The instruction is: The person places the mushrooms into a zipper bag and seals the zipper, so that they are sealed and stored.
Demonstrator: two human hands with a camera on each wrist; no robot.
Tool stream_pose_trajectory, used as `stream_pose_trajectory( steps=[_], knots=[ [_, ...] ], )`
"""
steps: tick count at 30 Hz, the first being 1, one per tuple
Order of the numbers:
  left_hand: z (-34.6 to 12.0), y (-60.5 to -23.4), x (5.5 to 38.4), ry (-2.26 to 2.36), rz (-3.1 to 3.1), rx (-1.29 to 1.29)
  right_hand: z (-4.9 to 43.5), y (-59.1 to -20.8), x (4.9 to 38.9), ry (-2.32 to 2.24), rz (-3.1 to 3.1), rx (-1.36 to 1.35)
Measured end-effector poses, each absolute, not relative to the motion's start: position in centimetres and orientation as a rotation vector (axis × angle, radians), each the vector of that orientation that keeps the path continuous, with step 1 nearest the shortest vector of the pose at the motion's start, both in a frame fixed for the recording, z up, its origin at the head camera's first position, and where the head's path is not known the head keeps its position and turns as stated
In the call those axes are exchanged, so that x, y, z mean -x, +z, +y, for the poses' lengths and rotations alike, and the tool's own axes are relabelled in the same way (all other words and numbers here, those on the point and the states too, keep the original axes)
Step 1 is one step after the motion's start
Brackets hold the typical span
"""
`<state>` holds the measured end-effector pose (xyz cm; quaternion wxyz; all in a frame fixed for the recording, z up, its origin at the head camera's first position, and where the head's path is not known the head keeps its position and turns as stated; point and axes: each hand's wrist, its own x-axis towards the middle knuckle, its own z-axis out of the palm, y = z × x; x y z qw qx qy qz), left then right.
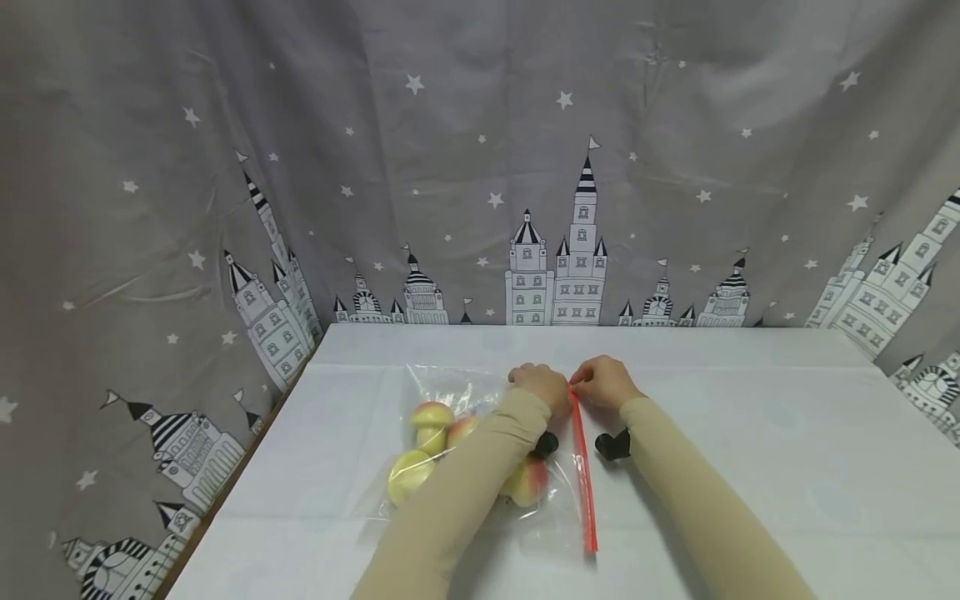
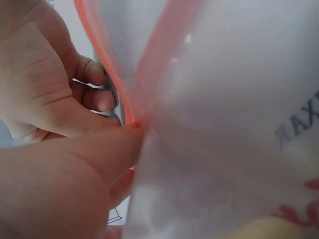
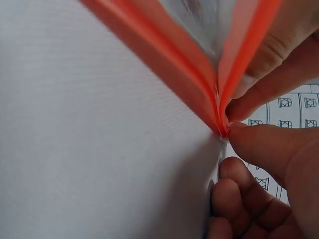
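Note:
A clear zip bag point(image 1: 457, 382) lies on the white table, its red zip strip point(image 1: 582, 475) facing right. At the far end of that strip, my left hand point(image 1: 543, 388) pinches the bag's edge between thumb and fingers. Right beside it my right hand point(image 1: 606, 382) pinches the strip's end. The right wrist view shows the two red zip edges point(image 3: 164, 55) spread apart in a V, meeting at the right thumb. Inside the bag are a yellow mushroom-shaped piece point(image 1: 432, 427), a round yellow piece point(image 1: 409, 475) and a red-yellow fruit point(image 1: 528, 482). My left forearm hides part of the contents.
The white table point(image 1: 750, 433) extends to both sides of the bag. A grey curtain point(image 1: 450, 167) with printed castles and stars hangs behind and to the left. A black device point(image 1: 613, 446) sits at the right wrist, and another point(image 1: 546, 444) at the left.

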<state>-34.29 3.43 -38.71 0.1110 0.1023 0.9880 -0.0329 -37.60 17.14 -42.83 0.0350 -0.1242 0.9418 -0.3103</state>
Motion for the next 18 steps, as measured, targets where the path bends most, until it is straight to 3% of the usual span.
stream_pose_trajectory(
  steps=[18],
  knots=[
    [3.5, -38.9, 34.8, 0.140, 2.881, -0.236, 17.7, -43.2, 38.8, -1.010, 2.790, 0.300]
  ],
)
